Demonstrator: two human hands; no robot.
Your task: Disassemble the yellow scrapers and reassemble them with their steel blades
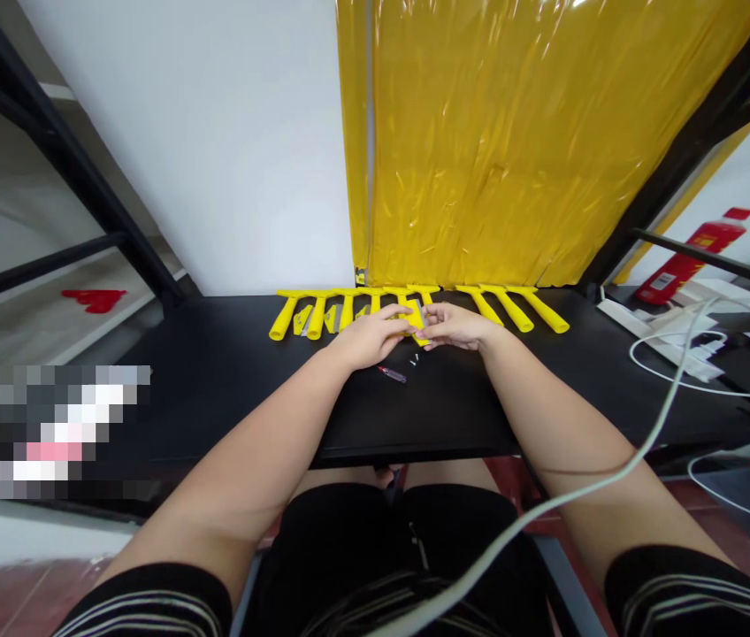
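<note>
Past the striped black sleeves [149, 610], the left hand [375, 336] and right hand [455, 326] pinch a flat yellow plastic piece [417, 320] between their fingertips above the black counter [229, 398], with a small red-handled screwdriver [392, 374] and tiny screws [415, 358] lying just nearer.

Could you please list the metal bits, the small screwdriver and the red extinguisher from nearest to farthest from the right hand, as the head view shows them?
From the right hand:
1. metal bits: on the table, just left of it.
2. screwdriver: on the table, farther left.
3. red extinguisher: far right, beyond the table's back edge.
</note>
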